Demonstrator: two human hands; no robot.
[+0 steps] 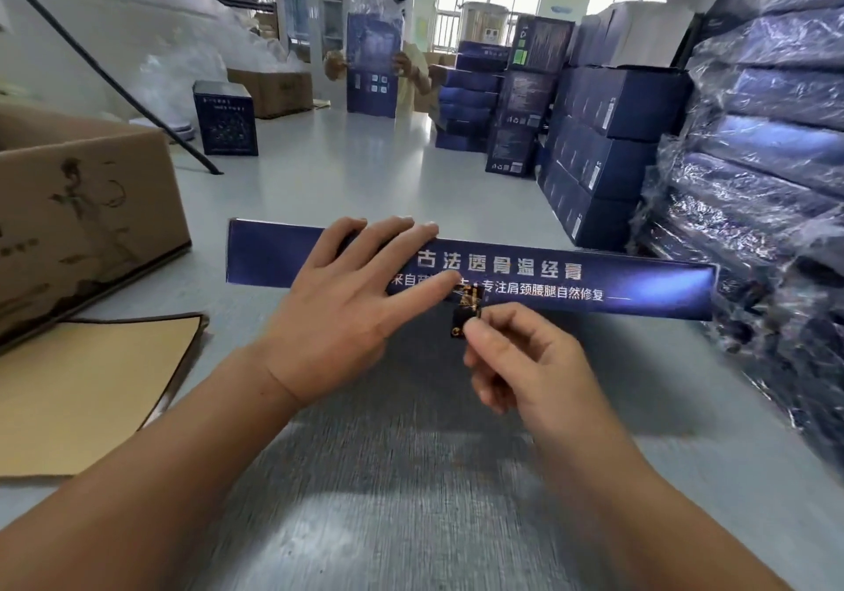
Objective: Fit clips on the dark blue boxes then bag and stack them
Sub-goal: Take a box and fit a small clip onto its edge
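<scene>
under the flat left hand (347,298), box (593,280); clip (466,312) in right fingertips (477,332)

box side, big line: dark blue box (548,277) reads 古法透骨温经膏, pale print
box side, small line: 专注肩颈腰腿自然修复, start hidden by left hand (351,298); visible before it 采自
clip: clip (466,312) gold marks, not readable
cardboard carton: cardboard carton (82,220) dark ink drawing, characters too blurred
far boxes: stacked boxes (607,134) print and icons too small to read
</scene>
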